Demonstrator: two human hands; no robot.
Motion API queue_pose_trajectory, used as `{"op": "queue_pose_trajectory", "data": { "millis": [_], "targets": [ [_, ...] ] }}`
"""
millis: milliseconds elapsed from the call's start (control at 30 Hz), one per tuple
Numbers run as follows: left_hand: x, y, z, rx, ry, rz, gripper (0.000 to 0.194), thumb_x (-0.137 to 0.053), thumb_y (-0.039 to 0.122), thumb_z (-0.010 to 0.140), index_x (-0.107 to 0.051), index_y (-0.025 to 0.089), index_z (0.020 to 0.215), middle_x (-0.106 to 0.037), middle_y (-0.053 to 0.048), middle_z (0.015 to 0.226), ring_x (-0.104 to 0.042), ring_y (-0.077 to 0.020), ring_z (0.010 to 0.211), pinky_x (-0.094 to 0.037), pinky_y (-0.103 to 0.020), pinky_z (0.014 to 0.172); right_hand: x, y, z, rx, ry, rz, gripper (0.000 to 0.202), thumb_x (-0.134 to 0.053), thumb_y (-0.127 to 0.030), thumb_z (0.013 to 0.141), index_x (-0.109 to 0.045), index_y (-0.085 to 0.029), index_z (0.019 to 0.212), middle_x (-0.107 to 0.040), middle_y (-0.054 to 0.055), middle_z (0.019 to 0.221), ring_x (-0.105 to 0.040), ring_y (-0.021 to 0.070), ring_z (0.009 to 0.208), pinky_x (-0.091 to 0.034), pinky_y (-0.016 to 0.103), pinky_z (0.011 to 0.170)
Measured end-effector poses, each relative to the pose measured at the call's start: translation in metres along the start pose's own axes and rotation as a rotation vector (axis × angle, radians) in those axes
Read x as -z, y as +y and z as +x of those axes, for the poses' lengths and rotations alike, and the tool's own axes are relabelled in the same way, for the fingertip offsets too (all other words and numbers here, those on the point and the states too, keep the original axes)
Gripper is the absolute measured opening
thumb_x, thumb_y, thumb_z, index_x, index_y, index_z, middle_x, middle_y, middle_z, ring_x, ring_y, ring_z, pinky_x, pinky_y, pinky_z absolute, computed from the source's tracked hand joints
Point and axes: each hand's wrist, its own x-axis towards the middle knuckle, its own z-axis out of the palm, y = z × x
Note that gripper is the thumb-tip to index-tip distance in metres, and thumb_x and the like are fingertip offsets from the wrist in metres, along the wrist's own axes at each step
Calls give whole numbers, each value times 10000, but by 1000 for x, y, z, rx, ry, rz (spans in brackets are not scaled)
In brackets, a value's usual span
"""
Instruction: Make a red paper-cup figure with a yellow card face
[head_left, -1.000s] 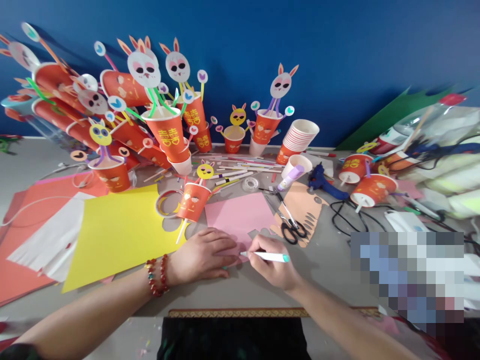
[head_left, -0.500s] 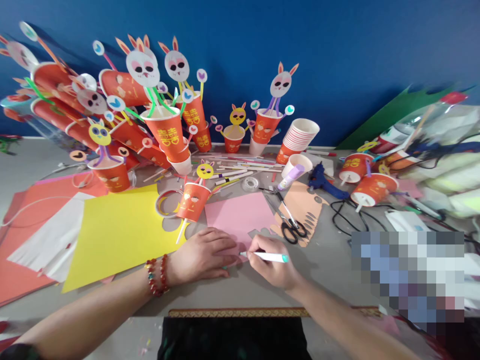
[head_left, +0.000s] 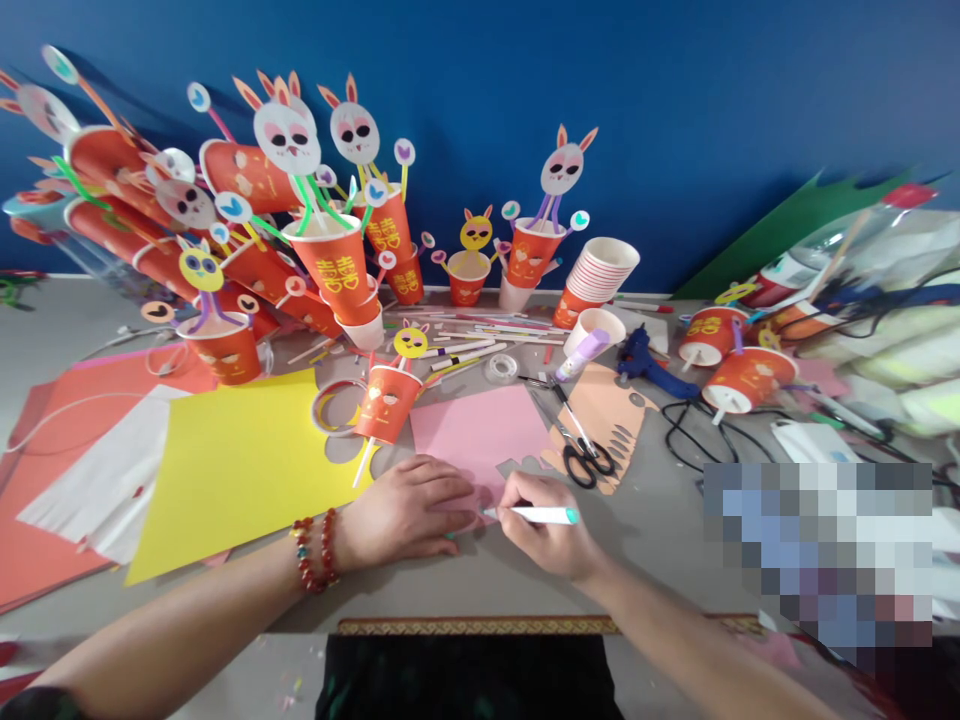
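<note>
My left hand [head_left: 409, 507] lies flat with its fingers stretched over the lower left part of a pink paper sheet [head_left: 480, 430]. Pinched in my right hand [head_left: 546, 522] is a white marker [head_left: 544, 514] with a teal end, its tip at the sheet's lower edge, right beside my left fingertips. Just above my left hand a red paper cup [head_left: 388, 403] with a yellow bunny face [head_left: 410, 341] lies on the table. Black-handled scissors [head_left: 589, 463] rest on peach paper [head_left: 607, 405] to the upper right of my right hand.
Yellow paper [head_left: 240, 460] and red paper [head_left: 45, 480] lie on the left. Bunny-faced cups [head_left: 330, 265] crowd the back left. A blue glue gun [head_left: 645, 362], a glue stick [head_left: 583, 355] and stacked cups [head_left: 600, 275] stand or lie behind; black cables [head_left: 720, 435] are on the right.
The marker and my right hand have shifted very slightly to the right. My left hand has stayed in place on the pink sheet.
</note>
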Motion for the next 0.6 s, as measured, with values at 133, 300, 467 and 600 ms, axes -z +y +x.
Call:
{"op": "queue_pose_trajectory", "data": {
  "millis": [133,300,467,600],
  "targets": [
    [-1,0,-1,6,-4,4,373,-514,495,952,-650,242,1190,-641,-96,1302,-563,-276,1195,-422,-428,1022,0,-1,0,-8,0,6,180,-522,-150,823,-453,-217,671,-484,-49,554,-456,117,507,-326,250,523],
    [-1,0,-1,6,-11,6,395,-500,503,956,-639,238,1215,-637,-94,1312,-564,-278,1196,-421,-439,1020,1,0,-1,-7,2,7,175,-518,-147,820,-461,-216,669,-495,-46,557,-460,118,510,-330,251,525],
    [-1,0,-1,8,-22,6,398,-492,506,959,-633,250,1229,-633,-89,1326,-562,-277,1204,-421,-439,1022,0,1,-1,-3,15,15,183,-513,-135,821,-455,-216,668,-498,-44,563,-452,118,507,-326,254,523],
    [0,0,0,7,-28,8,398,-473,505,968,-638,244,1219,-635,-92,1325,-563,-276,1204,-423,-439,1019,0,2,-1,12,35,16,201,-521,-131,826,-440,-217,663,-443,-59,544,-414,111,484,-303,255,510]
  ]
}}
